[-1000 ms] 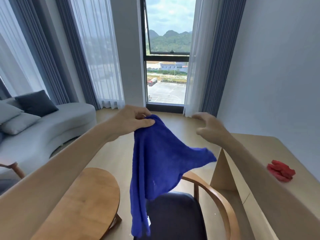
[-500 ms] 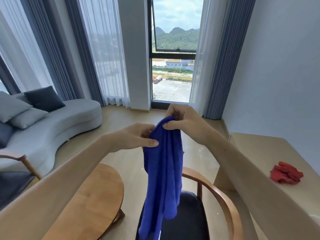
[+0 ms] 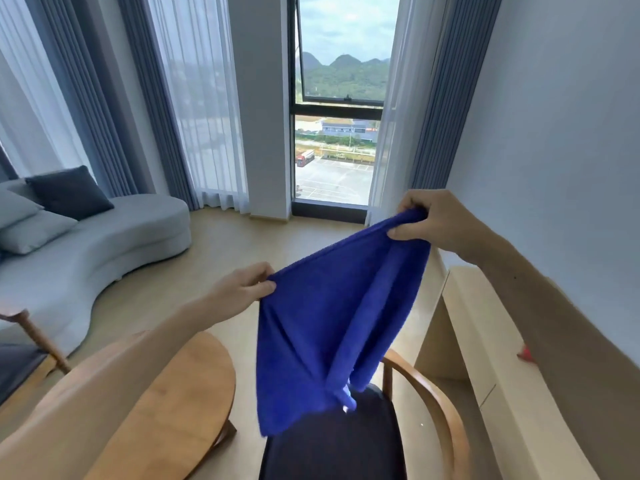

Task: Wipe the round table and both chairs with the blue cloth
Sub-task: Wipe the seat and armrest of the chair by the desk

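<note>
The blue cloth (image 3: 332, 320) hangs spread in the air between my hands. My left hand (image 3: 242, 289) pinches its left corner. Higher and to the right, my right hand (image 3: 436, 223) pinches the other corner. The cloth's lower edge dangles over the dark seat of a wooden armchair (image 3: 433, 403) right below. The round wooden table (image 3: 180, 410) lies at the lower left, partly hidden by my left forearm. Only an armrest and a bit of seat show of a second chair (image 3: 24, 341) at the left edge.
A grey curved sofa (image 3: 104, 251) with cushions stands at the left. A pale wooden desk (image 3: 485, 341) runs along the right wall, with a bit of red cloth (image 3: 526, 355) showing behind my right forearm. Curtains and a tall window are ahead.
My hands were close together on the bunched cloth. They have moved apart, the right one up and to the right, and the cloth is now stretched open.
</note>
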`<state>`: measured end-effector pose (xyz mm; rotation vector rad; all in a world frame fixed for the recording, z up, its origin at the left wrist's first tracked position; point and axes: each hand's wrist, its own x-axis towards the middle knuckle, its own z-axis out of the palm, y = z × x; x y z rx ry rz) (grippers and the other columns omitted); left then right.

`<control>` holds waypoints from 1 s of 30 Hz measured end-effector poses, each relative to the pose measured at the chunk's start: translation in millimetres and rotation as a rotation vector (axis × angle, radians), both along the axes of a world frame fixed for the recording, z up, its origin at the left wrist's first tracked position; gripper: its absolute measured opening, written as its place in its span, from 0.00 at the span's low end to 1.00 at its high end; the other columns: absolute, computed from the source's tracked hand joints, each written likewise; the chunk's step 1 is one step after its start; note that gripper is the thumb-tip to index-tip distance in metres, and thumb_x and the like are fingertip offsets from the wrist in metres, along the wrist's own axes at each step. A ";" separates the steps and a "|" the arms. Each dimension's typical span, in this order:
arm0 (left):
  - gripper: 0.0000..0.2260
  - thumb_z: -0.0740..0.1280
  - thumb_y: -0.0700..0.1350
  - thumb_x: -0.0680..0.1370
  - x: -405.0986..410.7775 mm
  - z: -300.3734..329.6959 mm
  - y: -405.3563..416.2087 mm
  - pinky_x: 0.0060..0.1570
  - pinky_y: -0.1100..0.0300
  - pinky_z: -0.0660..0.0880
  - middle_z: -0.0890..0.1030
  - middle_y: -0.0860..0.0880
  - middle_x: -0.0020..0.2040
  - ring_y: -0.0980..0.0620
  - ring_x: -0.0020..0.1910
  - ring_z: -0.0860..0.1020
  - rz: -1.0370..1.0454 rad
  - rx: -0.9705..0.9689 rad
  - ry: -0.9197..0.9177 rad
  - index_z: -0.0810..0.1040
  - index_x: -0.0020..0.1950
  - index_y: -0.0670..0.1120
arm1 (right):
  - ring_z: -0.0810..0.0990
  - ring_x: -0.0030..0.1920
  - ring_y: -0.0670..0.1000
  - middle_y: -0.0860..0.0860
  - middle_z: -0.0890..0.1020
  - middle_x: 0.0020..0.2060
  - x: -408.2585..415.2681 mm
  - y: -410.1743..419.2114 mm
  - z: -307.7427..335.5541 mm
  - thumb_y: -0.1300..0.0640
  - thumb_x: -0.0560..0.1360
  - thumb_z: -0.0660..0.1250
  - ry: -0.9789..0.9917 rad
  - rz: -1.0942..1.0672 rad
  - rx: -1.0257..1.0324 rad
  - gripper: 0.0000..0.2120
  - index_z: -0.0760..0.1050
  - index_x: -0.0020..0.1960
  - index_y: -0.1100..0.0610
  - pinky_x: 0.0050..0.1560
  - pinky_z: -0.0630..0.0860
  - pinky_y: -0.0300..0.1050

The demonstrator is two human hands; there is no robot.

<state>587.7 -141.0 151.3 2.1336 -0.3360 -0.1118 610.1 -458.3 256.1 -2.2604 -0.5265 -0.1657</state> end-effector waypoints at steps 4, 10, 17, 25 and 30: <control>0.09 0.61 0.52 0.73 3.1 24.9 11.1 0.44 0.55 0.69 0.77 0.52 0.37 0.54 0.39 0.73 -0.006 0.021 -0.026 0.74 0.42 0.48 | 0.75 0.40 0.48 0.50 0.78 0.37 -1.1 -20.7 -7.5 0.69 0.71 0.63 0.144 -0.010 -0.034 0.09 0.77 0.41 0.56 0.41 0.70 0.40; 0.12 0.62 0.52 0.80 0.0 29.7 34.0 0.35 0.64 0.66 0.72 0.57 0.32 0.59 0.32 0.70 -0.100 0.280 -0.057 0.72 0.38 0.52 | 0.78 0.42 0.46 0.48 0.81 0.39 3.0 -25.3 -13.6 0.68 0.76 0.63 -0.005 -0.032 -0.053 0.14 0.79 0.42 0.50 0.42 0.72 0.36; 0.11 0.62 0.45 0.81 -8.0 28.9 34.8 0.39 0.56 0.69 0.76 0.44 0.35 0.53 0.33 0.72 0.104 0.253 -0.130 0.75 0.39 0.49 | 0.82 0.42 0.49 0.45 0.83 0.37 12.9 -19.8 -26.9 0.58 0.78 0.66 0.182 0.048 -0.139 0.05 0.81 0.47 0.53 0.42 0.76 0.38; 0.15 0.64 0.53 0.79 -12.5 42.3 8.2 0.33 0.61 0.67 0.75 0.49 0.31 0.53 0.31 0.72 0.158 0.517 -0.243 0.70 0.36 0.47 | 0.80 0.39 0.50 0.52 0.82 0.37 15.9 -4.6 -48.4 0.56 0.78 0.65 0.093 0.007 -0.179 0.06 0.79 0.43 0.52 0.43 0.76 0.46; 0.21 0.59 0.55 0.81 -11.0 42.9 -8.0 0.29 0.62 0.64 0.74 0.49 0.30 0.53 0.30 0.71 0.268 0.711 -0.277 0.73 0.34 0.42 | 0.81 0.38 0.55 0.54 0.83 0.35 11.1 3.4 -50.2 0.51 0.76 0.68 0.052 0.027 -0.213 0.06 0.81 0.44 0.52 0.42 0.77 0.48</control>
